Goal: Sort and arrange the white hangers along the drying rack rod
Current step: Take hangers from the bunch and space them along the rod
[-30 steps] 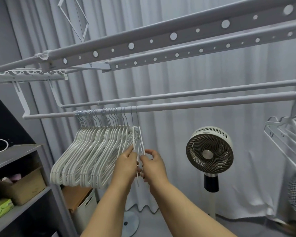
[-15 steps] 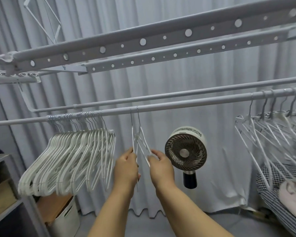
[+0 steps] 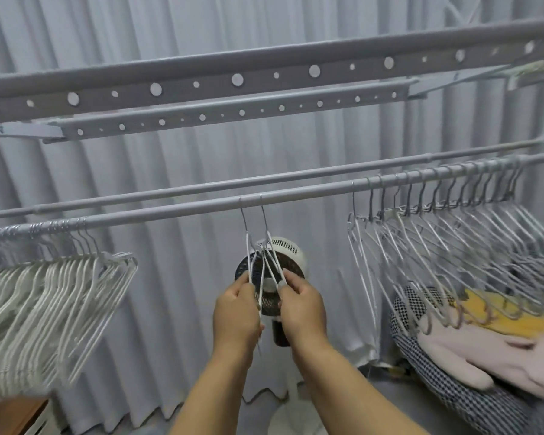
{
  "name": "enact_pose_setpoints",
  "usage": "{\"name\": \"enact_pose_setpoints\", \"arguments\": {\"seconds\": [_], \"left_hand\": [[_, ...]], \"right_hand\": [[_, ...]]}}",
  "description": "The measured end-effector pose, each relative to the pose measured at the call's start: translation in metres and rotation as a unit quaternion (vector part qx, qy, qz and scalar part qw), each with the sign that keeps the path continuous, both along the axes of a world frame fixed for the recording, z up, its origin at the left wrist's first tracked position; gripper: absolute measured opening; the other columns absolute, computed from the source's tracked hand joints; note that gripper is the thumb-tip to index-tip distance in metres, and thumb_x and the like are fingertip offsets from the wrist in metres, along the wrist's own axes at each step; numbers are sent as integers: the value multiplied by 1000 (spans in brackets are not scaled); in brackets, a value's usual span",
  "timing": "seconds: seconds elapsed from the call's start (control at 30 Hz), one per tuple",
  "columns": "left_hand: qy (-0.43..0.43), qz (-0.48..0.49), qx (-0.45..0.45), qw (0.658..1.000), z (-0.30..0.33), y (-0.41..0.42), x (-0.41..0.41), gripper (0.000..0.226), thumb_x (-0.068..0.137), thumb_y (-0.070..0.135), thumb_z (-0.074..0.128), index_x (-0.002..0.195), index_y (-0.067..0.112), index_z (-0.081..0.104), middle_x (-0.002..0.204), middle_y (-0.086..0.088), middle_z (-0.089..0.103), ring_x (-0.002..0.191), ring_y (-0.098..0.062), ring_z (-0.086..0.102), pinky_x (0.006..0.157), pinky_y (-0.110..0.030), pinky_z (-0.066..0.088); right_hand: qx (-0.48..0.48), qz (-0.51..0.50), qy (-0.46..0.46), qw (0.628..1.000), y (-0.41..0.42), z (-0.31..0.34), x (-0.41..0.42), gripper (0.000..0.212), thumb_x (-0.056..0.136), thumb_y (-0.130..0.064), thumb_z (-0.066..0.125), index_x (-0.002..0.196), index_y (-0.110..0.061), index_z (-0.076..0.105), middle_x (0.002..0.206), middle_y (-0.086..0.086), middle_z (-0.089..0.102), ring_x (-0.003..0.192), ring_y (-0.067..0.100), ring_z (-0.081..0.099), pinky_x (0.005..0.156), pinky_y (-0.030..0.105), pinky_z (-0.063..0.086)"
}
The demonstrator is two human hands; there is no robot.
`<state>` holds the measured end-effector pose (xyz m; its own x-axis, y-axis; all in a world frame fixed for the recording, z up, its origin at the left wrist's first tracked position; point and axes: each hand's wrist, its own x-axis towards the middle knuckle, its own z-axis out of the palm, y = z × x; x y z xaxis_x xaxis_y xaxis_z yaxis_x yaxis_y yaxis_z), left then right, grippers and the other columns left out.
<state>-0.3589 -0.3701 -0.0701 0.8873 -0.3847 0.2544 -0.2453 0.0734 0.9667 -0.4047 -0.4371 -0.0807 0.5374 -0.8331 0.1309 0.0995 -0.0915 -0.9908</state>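
My left hand (image 3: 235,312) and right hand (image 3: 301,306) each pinch the wire arms of two white hangers (image 3: 262,262), which rise at 12 o'clock from my fingers and hook over the rod (image 3: 170,211). One packed bunch (image 3: 54,296) hangs at 9 o'clock, another bunch (image 3: 446,243) at 3 o'clock.

Pale grey pleated curtains (image 3: 176,171) cover the whole back wall and reach down to a grey floor (image 3: 258,416). A white stand fan (image 3: 291,246) with a dark grille stands before them. At lower right lies a checked cushion (image 3: 453,400) bearing pink cloth (image 3: 471,356) and yellow cloth (image 3: 509,315). A wooden piece (image 3: 10,416) shows at lower left.
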Motion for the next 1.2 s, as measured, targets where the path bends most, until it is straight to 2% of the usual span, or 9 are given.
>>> {"name": "enact_pose_setpoints", "arguments": {"seconds": [0.2,0.37,0.5,0.63,0.73,0.87,1.03,1.13,1.2], "left_hand": [[20,-43,-3,999,4,-37,-29,39,93,6,37,77,20,70,39,12,47,35,-5,38,45,-25,31],[31,-55,1,998,5,-59,-40,37,90,7,39,82,19,73,44,11,49,51,-17,42,46,-22,36],[22,-80,11,996,8,-68,-49,50,88,4,36,55,26,66,43,10,45,55,-19,37,48,-22,36],[27,-93,12,995,13,-77,-57,43,91,5,35,78,23,72,42,10,44,53,-17,37,46,-23,38],[25,-107,16,994,14,-84,-61,42,93,5,35,84,21,72,40,11,42,49,-14,36,44,-21,37],[24,-115,18,993,14,-92,-61,40,92,3,33,91,15,71,47,5,44,51,-14,37,35,-17,34],[8,-113,25,993,10,-99,-61,42,93,4,34,110,14,71,53,3,48,54,-14,39,34,-16,34],[-8,-112,38,993,6,-105,-58,43,94,8,35,122,14,66,98,-28,64,72,-34,56,30,-22,36],[-13,-108,44,993,2,-108,-56,43,93,11,35,125,13,64,128,-34,51,104,-54,53,33,-40,39]], "right_hand": [[-7,-37,-2,999,-37,2,-32,27,92,-18,50,110,-24,69,96,-7,70,89,15,64,81,31,51],[4,-47,-17,999,-57,5,-52,24,95,-18,49,109,-27,67,86,-13,65,78,9,60,67,22,43],[8,-49,-24,998,-66,9,-62,30,95,-13,46,115,-26,65,77,-23,56,71,-2,55,61,17,41],[2,-60,-29,998,-75,9,-69,28,95,-11,47,117,-14,65,73,-23,53,69,-2,52,61,19,41],[0,-65,-29,997,-80,11,-71,32,96,-11,46,124,-12,61,90,-14,64,72,-1,53,68,21,43],[-3,-68,-15,998,-86,11,-72,42,96,-13,44,137,-15,51,129,-3,59,103,10,53,88,23,38],[-6,-77,-10,997,-94,7,-73,41,96,-15,45,137,-17,52,134,-2,57,117,19,55,101,35,44],[-1,-73,-9,997,-99,4,-70,38,95,-17,46,131,-26,56,116,-4,65,108,21,59,99,37,46],[-2,-69,-11,998,-102,1,-69,37,95,-17,47,130,-26,57,100,-7,59,93,15,52,95,35,44]]}}
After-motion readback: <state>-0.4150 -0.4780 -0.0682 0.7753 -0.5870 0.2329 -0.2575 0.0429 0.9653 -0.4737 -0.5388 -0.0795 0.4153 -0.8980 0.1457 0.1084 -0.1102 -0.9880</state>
